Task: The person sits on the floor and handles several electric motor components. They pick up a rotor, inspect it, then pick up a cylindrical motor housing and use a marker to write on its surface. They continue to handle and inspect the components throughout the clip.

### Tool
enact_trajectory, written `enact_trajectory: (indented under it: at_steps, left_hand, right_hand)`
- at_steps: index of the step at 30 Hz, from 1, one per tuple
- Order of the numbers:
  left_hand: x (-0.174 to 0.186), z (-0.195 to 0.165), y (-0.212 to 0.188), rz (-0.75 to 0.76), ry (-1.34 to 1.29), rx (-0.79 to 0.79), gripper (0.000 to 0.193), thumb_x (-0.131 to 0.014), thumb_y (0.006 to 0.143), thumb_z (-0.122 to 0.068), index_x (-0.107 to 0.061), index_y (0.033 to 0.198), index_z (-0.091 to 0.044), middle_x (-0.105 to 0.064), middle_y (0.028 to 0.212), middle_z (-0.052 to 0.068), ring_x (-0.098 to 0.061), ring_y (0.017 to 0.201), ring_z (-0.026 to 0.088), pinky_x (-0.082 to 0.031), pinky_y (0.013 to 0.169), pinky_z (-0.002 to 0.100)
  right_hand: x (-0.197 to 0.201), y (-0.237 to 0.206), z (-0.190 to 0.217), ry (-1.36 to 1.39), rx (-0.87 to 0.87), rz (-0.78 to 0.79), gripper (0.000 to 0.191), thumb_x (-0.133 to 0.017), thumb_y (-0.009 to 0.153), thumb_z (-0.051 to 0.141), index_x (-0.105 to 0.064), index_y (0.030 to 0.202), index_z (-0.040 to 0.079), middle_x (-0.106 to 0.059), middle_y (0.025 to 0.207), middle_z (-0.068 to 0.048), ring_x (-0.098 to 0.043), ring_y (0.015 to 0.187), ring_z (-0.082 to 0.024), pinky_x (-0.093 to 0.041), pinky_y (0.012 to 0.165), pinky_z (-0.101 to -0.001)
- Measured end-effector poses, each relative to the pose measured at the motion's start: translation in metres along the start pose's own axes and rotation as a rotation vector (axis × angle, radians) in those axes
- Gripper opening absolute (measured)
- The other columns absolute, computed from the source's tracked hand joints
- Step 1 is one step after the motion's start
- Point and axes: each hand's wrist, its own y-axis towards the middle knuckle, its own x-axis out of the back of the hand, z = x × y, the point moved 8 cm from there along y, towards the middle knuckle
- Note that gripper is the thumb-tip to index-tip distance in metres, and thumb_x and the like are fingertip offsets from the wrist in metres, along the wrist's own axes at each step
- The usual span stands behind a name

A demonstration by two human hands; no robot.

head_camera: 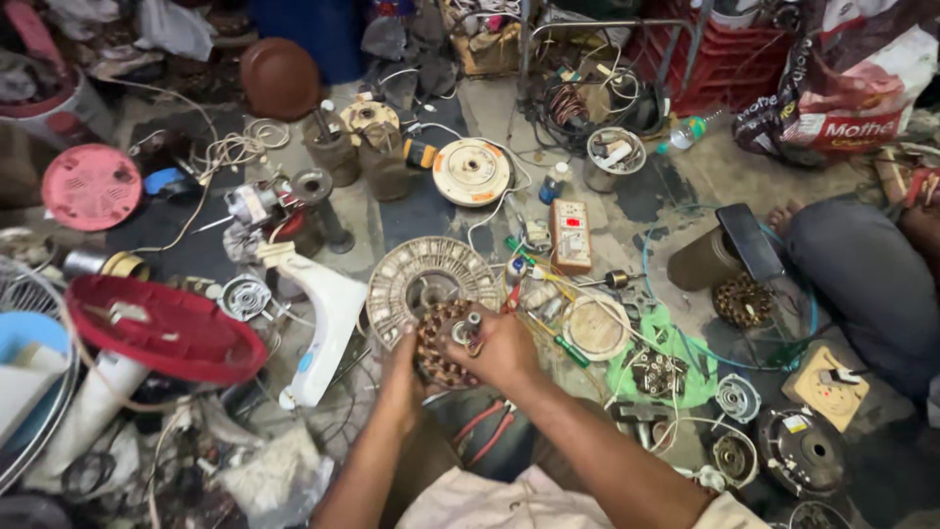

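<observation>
Nearest, the left hand (pixel 399 377) cups the copper-wound motor stator (pixel 443 345) from below, steadying it above the floor (pixel 431 211). The right hand (pixel 501 345) grips its upper edge, fingers closed beside the central shaft, which points up toward the camera. Just beyond lies a round slotted winding plate (pixel 431 279), then a cream motor cover (pixel 472 171) farther off.

Both forearms reaching up from the bottom edge, bare, angled in toward each other. Left hand (pixel 400 377) cupped with the palm turned inward, fingers curled around from the side. Right hand (pixel 501 345) bent at the wrist, knuckles up, fingers closed in a grip (thumb mostly hidden). Hands nearly touching.
</observation>
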Motion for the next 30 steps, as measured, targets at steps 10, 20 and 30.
enact_trajectory:
  at_steps: [10, 20, 30]
  left_hand:
    - [-0.022, -0.013, -0.051, -0.111, 0.034, -0.349, 0.034, -0.064, 0.098, -0.034, -0.073, 0.111, -0.004, -0.076, 0.098, 0.004, -0.067, 0.085, 0.013, -0.054, 0.075, 0.029]
    - [-0.036, -0.035, -0.073, -0.077, -0.032, -0.37, 0.033, -0.067, 0.097, -0.033, -0.071, 0.111, -0.003, -0.075, 0.103, 0.005, -0.066, 0.088, 0.011, -0.053, 0.078, 0.027]
    - [-0.042, -0.045, -0.053, -0.051, -0.057, -0.364, 0.018, -0.066, 0.099, -0.021, -0.071, 0.101, -0.004, -0.075, 0.088, 0.003, -0.064, 0.073, 0.009, -0.052, 0.066, 0.027]
  right_hand:
    - [0.047, -0.067, -0.011, 0.398, 0.015, 0.031, 0.041, -0.087, 0.078, 0.024, -0.072, 0.11, 0.005, -0.077, 0.101, -0.005, -0.073, 0.09, -0.018, -0.06, 0.082, -0.0325]
    - [0.064, -0.078, 0.0, 0.669, 0.109, -0.147, 0.069, -0.067, 0.086, 0.003, -0.048, 0.152, 0.002, -0.061, 0.117, -0.013, -0.059, 0.117, -0.024, -0.042, 0.117, -0.0398]
    - [0.052, -0.042, 0.039, 0.382, 0.257, -0.149, 0.051, -0.082, 0.083, 0.013, -0.064, 0.129, 0.002, -0.07, 0.119, -0.009, -0.063, 0.113, -0.018, -0.047, 0.1, -0.0313]
